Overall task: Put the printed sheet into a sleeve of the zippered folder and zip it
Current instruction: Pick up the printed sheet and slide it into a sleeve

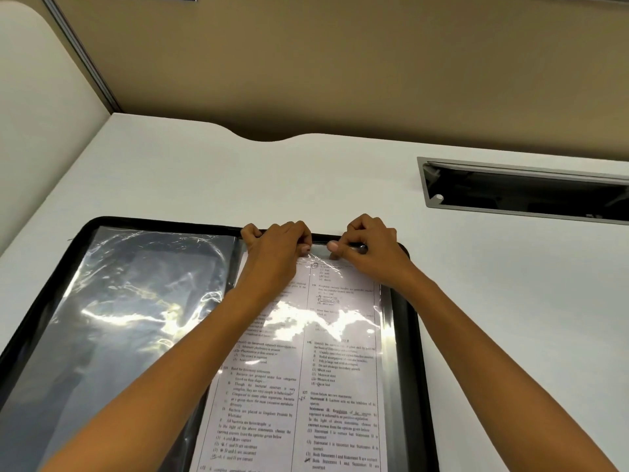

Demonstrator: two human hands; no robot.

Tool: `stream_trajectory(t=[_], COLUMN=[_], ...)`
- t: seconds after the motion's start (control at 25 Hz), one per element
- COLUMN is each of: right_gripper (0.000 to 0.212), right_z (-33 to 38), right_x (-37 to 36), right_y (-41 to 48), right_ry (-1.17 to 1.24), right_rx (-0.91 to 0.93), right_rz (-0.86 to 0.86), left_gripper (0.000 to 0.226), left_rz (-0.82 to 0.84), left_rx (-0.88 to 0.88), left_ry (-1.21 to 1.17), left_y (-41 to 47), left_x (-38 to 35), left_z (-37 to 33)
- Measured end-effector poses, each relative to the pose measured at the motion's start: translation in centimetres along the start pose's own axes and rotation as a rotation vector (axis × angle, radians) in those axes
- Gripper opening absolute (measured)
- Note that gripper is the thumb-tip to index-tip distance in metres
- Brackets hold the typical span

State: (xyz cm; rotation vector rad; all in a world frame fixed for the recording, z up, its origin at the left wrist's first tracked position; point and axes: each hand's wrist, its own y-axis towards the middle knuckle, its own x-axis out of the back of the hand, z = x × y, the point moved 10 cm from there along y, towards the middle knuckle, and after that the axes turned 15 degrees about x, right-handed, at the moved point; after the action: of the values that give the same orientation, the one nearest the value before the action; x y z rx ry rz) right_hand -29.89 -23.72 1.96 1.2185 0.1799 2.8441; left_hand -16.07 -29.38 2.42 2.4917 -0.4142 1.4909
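Observation:
A black zippered folder (406,311) lies open on the white desk. Its right half carries a clear plastic sleeve (386,321) with the printed sheet (337,386) of two-column text lying inside it. My left hand (279,243) and my right hand (371,243) both pinch the sleeve's top edge at the far rim of the folder, a few centimetres apart. The left half holds an empty, wrinkled clear sleeve (136,301) over a dark backing. My forearms cover part of the sheet's left column.
A white desk (204,178) bears the folder. A recessed grey cable tray (524,192) sits in the desk at the far right. A beige partition wall (340,63) rises behind, and a white panel (41,97) stands at the left.

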Motion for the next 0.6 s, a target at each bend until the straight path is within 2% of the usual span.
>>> stream_trajectory(t=[0.12,0.32,0.44,0.6], right_gripper=[0.017,0.031,0.032,0.033], right_z=[0.2,0.7,1.0,1.3], right_x=[-0.1,-0.9,-0.8,-1.2], right_y=[0.1,0.1,0.2,-0.2], right_ry=[-0.045,-0.060,-0.088,-0.016], right_rx=[0.003,0.005,0.018,0.010], right_rz=[0.007,0.043,0.040,0.043], left_gripper=[0.024,0.023,0.023,0.022], left_rz=[-0.015,-0.052,-0.054,-0.085], left_rx=[0.013,0.014,0.018,0.011], left_ry=[0.018,0.036,0.035,0.051], left_y=[0.0,-0.3,-0.1,-0.3], left_x=[0.3,0.4,0.5,0.5], left_z=[0.0,-0.2,0.0,-0.1])
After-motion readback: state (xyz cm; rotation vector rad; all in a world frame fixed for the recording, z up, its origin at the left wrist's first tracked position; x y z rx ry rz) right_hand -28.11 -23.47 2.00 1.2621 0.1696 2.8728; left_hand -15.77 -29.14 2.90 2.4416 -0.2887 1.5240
